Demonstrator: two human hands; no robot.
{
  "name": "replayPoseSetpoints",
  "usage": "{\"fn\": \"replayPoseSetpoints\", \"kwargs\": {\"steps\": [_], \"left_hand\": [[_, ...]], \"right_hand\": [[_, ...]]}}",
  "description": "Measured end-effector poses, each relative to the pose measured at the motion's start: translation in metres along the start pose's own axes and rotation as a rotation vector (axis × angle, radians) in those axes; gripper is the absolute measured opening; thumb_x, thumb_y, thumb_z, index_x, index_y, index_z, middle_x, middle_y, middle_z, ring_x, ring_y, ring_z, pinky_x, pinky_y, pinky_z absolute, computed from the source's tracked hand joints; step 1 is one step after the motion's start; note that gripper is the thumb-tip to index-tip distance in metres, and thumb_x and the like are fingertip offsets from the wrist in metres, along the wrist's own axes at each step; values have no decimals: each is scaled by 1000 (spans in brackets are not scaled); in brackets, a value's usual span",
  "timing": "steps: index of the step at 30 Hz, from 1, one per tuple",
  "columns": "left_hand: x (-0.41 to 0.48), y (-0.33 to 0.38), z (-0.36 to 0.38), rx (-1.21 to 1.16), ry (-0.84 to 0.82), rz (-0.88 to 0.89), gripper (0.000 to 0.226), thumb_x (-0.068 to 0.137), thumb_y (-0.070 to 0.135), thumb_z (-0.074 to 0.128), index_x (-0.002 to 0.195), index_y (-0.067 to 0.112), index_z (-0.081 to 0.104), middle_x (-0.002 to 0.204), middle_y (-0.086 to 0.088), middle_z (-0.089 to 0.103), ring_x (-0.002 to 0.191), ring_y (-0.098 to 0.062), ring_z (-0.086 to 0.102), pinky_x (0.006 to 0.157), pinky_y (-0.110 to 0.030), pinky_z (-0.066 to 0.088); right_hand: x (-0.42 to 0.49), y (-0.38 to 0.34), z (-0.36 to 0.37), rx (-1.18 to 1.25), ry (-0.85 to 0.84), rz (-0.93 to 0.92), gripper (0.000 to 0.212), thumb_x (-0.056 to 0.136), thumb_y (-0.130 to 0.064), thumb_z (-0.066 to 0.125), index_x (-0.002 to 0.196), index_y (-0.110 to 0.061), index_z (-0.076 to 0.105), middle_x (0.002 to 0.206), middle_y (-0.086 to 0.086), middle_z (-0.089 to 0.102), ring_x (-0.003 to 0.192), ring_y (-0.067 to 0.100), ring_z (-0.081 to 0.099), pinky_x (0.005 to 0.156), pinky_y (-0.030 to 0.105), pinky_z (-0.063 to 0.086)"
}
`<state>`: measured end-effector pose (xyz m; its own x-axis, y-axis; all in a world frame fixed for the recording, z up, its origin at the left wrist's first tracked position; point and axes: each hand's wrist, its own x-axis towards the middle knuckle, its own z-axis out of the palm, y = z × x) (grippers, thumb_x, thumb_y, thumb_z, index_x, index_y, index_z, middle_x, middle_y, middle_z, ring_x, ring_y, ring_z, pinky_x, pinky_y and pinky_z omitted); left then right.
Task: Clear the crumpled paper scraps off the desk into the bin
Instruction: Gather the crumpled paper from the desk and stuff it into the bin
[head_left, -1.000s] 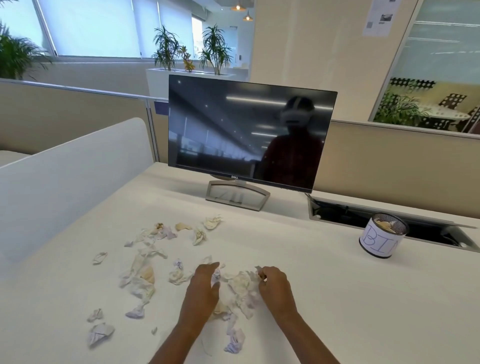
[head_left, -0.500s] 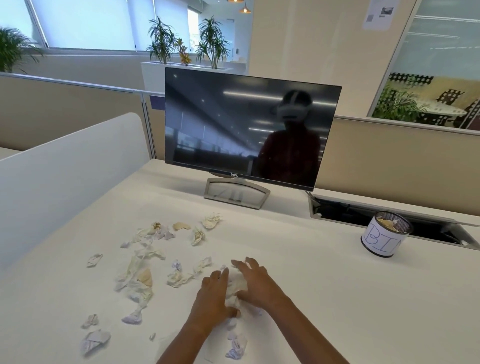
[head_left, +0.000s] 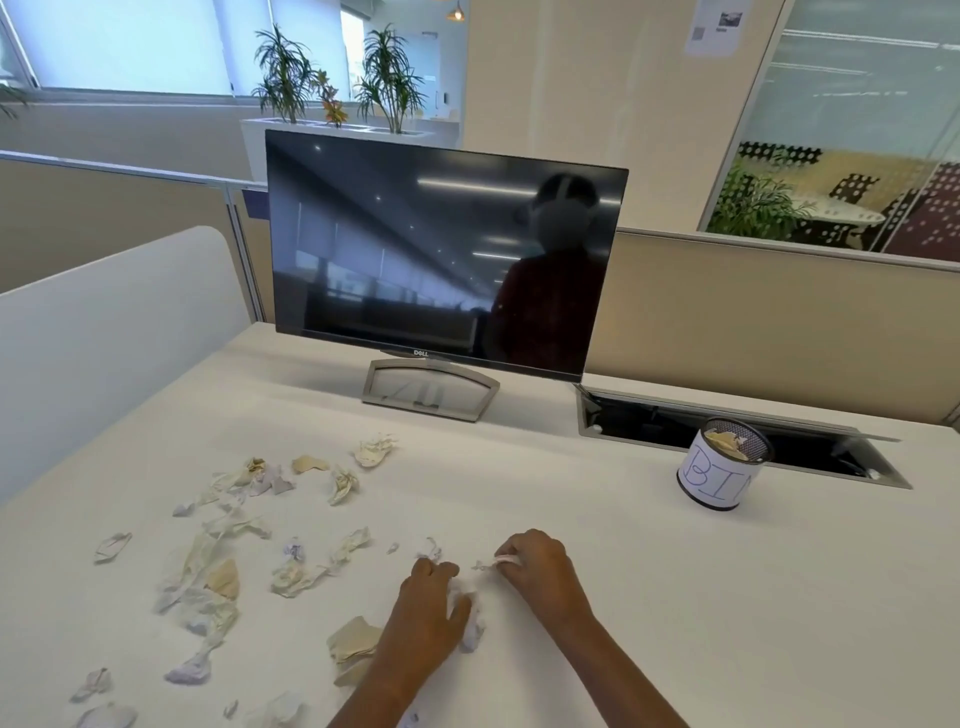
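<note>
Bin, labelled mesh cup at the desk's right rear: held a few scraps already. Crumpled paper scraps: most lay scattered left and centre. Left hand: curled over white paper. Right hand: pinched a small scrap. Clearing looked barely begun.

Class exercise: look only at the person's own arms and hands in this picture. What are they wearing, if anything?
Both forearms are bare up to the bottom edge of the picture: no sleeves show. The left hand and right hand are ungloved, and no watch, bracelet or ring can be seen. Anything worn above the forearms lies outside the view.
</note>
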<state>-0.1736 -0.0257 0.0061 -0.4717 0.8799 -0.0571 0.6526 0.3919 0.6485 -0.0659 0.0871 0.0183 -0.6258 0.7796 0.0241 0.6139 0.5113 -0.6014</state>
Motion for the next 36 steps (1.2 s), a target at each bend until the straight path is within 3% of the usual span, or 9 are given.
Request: {"fn": "replayPoseSetpoints", "kwargs": {"steps": [4,8,10,13,18,23,26,31,36], "left_hand": [[-8,7,2,202,-229,3,76,83,43,62,144,22,22,141,-1,28,130,-18,31,105,-25,32],[-12,20,6,223,-132,46,47,85,24,60,129,25,44,129,6,38,117,-12,38,94,-24,41],[-9,24,12,194,-62,53,35,87,16,55,121,23,52,110,12,45,103,-10,43,88,-23,41],[-1,31,22,167,11,70,29,87,4,49,107,21,60,85,19,39,93,-9,49,83,-24,44],[17,57,42,153,83,83,22,91,8,48,104,18,62,93,9,45,99,-15,57,82,-24,45],[43,112,58,-33,114,84,20,94,15,50,109,14,63,102,-2,57,101,-19,58,75,-18,36],[67,154,67,-111,109,116,23,94,14,51,114,10,62,112,-10,60,106,-20,57,74,-12,32],[108,233,76,-161,146,218,25,93,12,52,116,7,61,117,-14,59,111,-26,56,86,-24,40],[145,286,92,-106,131,297,14,91,5,48,90,3,62,100,-16,59,90,-29,58,69,-30,40]], "right_hand": [[-4,19,-23,200,88,78,17,81,-16,69,90,-2,71,97,11,71,92,21,63,73,22,41],[-10,39,-42,314,123,135,12,77,-12,73,81,-1,73,84,12,73,75,16,57,58,10,37],[-12,50,-53,361,133,161,8,76,-9,73,79,-2,73,76,8,69,72,16,56,55,7,36],[-15,66,-75,394,153,192,4,76,-8,72,78,-5,74,71,2,66,69,14,55,53,6,37],[-17,97,-119,429,224,215,4,78,-8,71,80,-5,74,73,3,67,68,14,55,58,15,39],[-17,128,-159,412,306,229,7,80,-9,70,82,-3,73,75,8,65,61,8,52,46,3,38],[-11,144,-181,388,383,225,13,80,-12,71,86,-1,72,75,8,63,64,14,52,46,2,37],[2,164,-213,363,593,177,15,82,-12,68,94,-2,69,86,7,64,77,18,53,55,5,38],[26,177,-234,339,599,138,12,83,-10,66,91,-3,70,88,10,68,79,18,57,61,12,38]]}}
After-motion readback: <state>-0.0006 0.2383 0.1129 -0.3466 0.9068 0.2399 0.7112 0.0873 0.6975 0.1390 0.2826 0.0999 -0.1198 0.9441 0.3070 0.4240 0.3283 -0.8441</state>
